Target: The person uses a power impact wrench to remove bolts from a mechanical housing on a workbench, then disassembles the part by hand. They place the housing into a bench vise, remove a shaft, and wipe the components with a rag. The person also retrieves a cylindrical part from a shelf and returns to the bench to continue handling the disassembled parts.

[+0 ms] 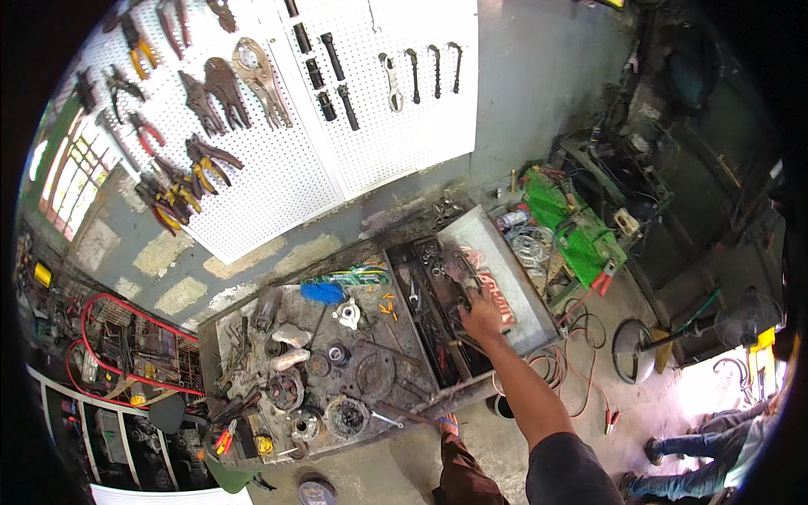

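My right hand [482, 318] reaches over the dark metal tool tray [446, 370] at the right part of the workbench. Its thumb and fingers look apart, close above the tools, and no held thing shows. Wrenches [413, 295] and other dark tools lie in the tray's compartments near the hand. Just right of my fingers, a red-and-white package [495, 299] lies in a pale, shallow tray [523, 290]. My left hand is out of the picture.
Greasy metal parts, including a ring-shaped part [347, 416], and a blue brush [323, 292] cover the bench's left. A white pegboard [404, 143] holds pliers and wrenches. Cables [581, 396] lie on the floor at right. Another person's jeans [694, 459] show at lower right.
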Demonstrator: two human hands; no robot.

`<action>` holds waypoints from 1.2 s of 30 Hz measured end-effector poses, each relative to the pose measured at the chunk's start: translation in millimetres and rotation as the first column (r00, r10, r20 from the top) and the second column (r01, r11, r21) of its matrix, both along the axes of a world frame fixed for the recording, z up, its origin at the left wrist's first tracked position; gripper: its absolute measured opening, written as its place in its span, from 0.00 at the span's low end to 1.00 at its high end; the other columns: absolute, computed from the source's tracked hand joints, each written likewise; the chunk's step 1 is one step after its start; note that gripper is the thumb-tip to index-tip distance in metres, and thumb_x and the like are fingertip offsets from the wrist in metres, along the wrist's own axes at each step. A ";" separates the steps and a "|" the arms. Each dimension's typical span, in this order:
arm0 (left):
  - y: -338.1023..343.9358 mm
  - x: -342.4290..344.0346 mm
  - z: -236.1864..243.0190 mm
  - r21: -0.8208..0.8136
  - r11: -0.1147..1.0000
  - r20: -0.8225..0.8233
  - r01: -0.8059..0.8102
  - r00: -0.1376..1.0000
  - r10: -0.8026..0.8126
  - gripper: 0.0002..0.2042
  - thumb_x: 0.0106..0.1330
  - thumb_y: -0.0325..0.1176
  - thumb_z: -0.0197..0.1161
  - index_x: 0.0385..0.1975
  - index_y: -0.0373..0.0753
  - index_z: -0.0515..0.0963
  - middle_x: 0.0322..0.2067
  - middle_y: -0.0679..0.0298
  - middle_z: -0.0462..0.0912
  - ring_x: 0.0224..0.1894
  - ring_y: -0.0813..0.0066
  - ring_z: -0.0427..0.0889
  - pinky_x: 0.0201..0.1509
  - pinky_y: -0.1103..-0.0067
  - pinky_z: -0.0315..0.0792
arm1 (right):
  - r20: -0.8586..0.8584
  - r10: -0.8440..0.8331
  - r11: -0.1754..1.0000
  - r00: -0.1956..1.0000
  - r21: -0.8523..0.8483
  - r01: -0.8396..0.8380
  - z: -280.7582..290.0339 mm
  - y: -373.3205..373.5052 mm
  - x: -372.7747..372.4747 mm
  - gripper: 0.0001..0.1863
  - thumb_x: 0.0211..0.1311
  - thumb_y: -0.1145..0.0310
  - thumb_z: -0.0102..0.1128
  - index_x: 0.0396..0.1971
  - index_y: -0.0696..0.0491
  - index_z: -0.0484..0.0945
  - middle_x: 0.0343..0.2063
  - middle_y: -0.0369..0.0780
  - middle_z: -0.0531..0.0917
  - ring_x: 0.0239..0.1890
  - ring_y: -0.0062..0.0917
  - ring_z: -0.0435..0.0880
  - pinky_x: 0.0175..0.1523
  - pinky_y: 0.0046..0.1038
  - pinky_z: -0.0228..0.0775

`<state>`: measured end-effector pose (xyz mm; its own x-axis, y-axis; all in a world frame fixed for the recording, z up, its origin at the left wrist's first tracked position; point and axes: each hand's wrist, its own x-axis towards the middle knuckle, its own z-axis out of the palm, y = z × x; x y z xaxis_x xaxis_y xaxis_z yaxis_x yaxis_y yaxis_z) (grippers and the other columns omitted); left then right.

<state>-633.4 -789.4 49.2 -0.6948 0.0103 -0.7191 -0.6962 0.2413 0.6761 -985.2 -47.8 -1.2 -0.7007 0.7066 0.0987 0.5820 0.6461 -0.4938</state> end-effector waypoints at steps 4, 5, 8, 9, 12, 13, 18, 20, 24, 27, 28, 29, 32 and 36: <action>27.5 -55.8 24.7 0.006 0.933 0.220 -0.360 0.911 0.350 0.21 0.74 0.47 0.62 0.63 0.48 0.75 0.47 0.68 0.85 0.46 0.70 0.84 0.48 0.65 0.79 | 0.193 0.009 0.996 0.981 0.091 -0.027 -11.9 50.1 -69.8 0.38 0.61 0.53 0.71 0.70 0.46 0.69 0.70 0.48 0.66 0.69 0.46 0.68 0.71 0.48 0.60; 33.1 -65.4 27.3 -0.107 0.944 0.244 -0.314 0.912 0.330 0.22 0.74 0.49 0.63 0.63 0.48 0.75 0.47 0.68 0.85 0.46 0.71 0.84 0.48 0.66 0.79 | 0.201 0.022 0.992 0.979 0.114 -0.046 -17.0 59.8 -80.1 0.37 0.61 0.54 0.71 0.69 0.46 0.70 0.70 0.48 0.66 0.69 0.46 0.68 0.71 0.47 0.60; 52.4 -86.7 31.3 -0.097 0.948 0.242 -0.305 0.916 0.319 0.23 0.75 0.49 0.62 0.65 0.47 0.74 0.47 0.69 0.85 0.44 0.71 0.85 0.47 0.66 0.80 | 0.141 0.075 0.991 0.987 0.099 -0.090 -31.5 88.0 -100.6 0.26 0.63 0.56 0.71 0.59 0.48 0.81 0.65 0.45 0.72 0.67 0.39 0.70 0.69 0.43 0.62; 58.7 -94.1 31.7 -0.083 0.965 0.235 -0.248 0.936 0.261 0.23 0.75 0.49 0.62 0.65 0.47 0.75 0.47 0.68 0.86 0.43 0.70 0.86 0.46 0.67 0.80 | 0.056 0.090 0.991 0.994 0.094 -0.095 -34.7 96.6 -104.0 0.24 0.64 0.56 0.70 0.57 0.50 0.82 0.62 0.44 0.76 0.64 0.37 0.73 0.67 0.42 0.64; 75.3 -124.4 24.7 -0.038 0.996 0.203 -0.086 0.975 0.092 0.23 0.75 0.48 0.62 0.65 0.45 0.75 0.47 0.66 0.86 0.41 0.69 0.87 0.43 0.69 0.80 | -0.319 -0.096 0.859 0.943 -0.506 -0.083 -33.5 124.0 -108.3 0.14 0.71 0.59 0.66 0.46 0.54 0.86 0.48 0.42 0.85 0.51 0.33 0.83 0.57 0.39 0.73; 79.7 -137.6 20.0 -0.026 0.999 0.192 -0.030 0.981 0.034 0.23 0.76 0.47 0.61 0.65 0.44 0.75 0.47 0.66 0.86 0.41 0.69 0.87 0.42 0.70 0.81 | -0.376 -0.257 0.649 0.890 -0.749 -0.130 -29.9 131.6 -106.9 0.13 0.73 0.60 0.64 0.42 0.55 0.87 0.42 0.42 0.87 0.46 0.32 0.86 0.53 0.39 0.77; 123.1 -228.8 -10.5 -0.131 0.990 0.146 -0.053 0.987 0.072 0.19 0.76 0.42 0.61 0.60 0.37 0.78 0.43 0.61 0.87 0.32 0.70 0.87 0.32 0.79 0.79 | -0.376 -0.711 0.032 0.594 -0.861 -0.507 2.5 152.7 -85.3 0.16 0.76 0.61 0.62 0.46 0.60 0.82 0.39 0.39 0.87 0.41 0.31 0.86 0.52 0.37 0.79; 157.7 -284.1 -8.9 -0.180 0.951 -0.014 0.251 0.966 -0.258 0.15 0.77 0.38 0.60 0.54 0.33 0.79 0.36 0.63 0.84 0.26 0.75 0.81 0.27 0.78 0.76 | -0.370 -0.747 -0.030 0.553 -0.812 -0.583 18.8 150.0 -72.4 0.16 0.76 0.60 0.62 0.48 0.60 0.81 0.39 0.39 0.87 0.44 0.32 0.86 0.54 0.38 0.79; 307.7 -399.0 2.5 0.057 0.997 -0.245 0.056 0.969 -0.040 0.18 0.77 0.42 0.62 0.51 0.31 0.77 0.38 0.58 0.87 0.30 0.66 0.87 0.31 0.73 0.84 | -0.541 -0.581 0.441 0.608 -0.837 -0.323 59.6 112.7 -40.4 0.12 0.76 0.62 0.62 0.40 0.56 0.84 0.40 0.38 0.87 0.43 0.26 0.84 0.54 0.33 0.75; 441.8 -429.3 27.7 0.492 0.870 -0.199 0.035 0.977 0.073 0.27 0.77 0.46 0.61 0.67 0.35 0.68 0.55 0.55 0.80 0.59 0.52 0.82 0.56 0.56 0.81 | -0.696 -0.363 0.564 0.620 -0.694 -0.448 97.0 50.4 -20.8 0.10 0.75 0.65 0.62 0.41 0.58 0.84 0.39 0.38 0.86 0.42 0.23 0.83 0.51 0.31 0.75; 484.0 -437.7 34.0 0.595 0.800 -0.130 0.075 0.992 0.004 0.28 0.78 0.51 0.58 0.68 0.37 0.68 0.62 0.55 0.77 0.65 0.54 0.77 0.63 0.54 0.77 | -0.507 0.061 0.764 0.860 -0.530 -0.368 109.9 28.1 -10.0 0.13 0.73 0.63 0.63 0.46 0.58 0.83 0.42 0.44 0.86 0.46 0.33 0.85 0.54 0.35 0.76; 526.1 -447.6 39.2 0.700 0.706 -0.062 0.110 0.994 -0.094 0.29 0.79 0.54 0.52 0.70 0.40 0.68 0.64 0.58 0.76 0.61 0.57 0.79 0.64 0.56 0.76 | -0.485 0.289 0.814 0.825 -0.330 -0.479 122.6 -0.6 6.5 0.18 0.73 0.58 0.62 0.49 0.59 0.82 0.47 0.50 0.85 0.51 0.43 0.84 0.58 0.40 0.75; 585.5 -438.5 60.4 0.920 0.389 0.055 0.049 0.966 -0.252 0.29 0.80 0.55 0.44 0.71 0.42 0.68 0.66 0.60 0.76 0.62 0.60 0.79 0.67 0.60 0.74 | -0.475 0.292 0.763 0.830 -0.408 -0.502 153.8 -33.5 34.7 0.26 0.75 0.50 0.60 0.56 0.58 0.80 0.53 0.49 0.85 0.53 0.41 0.85 0.58 0.40 0.75; 601.8 -395.5 72.0 0.992 0.037 -0.072 0.120 0.784 -0.617 0.29 0.79 0.55 0.50 0.69 0.40 0.71 0.64 0.59 0.78 0.65 0.62 0.77 0.69 0.66 0.71 | -0.658 -0.721 0.429 0.219 -0.671 -0.605 163.0 -34.9 58.0 0.36 0.77 0.41 0.53 0.68 0.58 0.71 0.57 0.40 0.82 0.57 0.26 0.81 0.60 0.31 0.74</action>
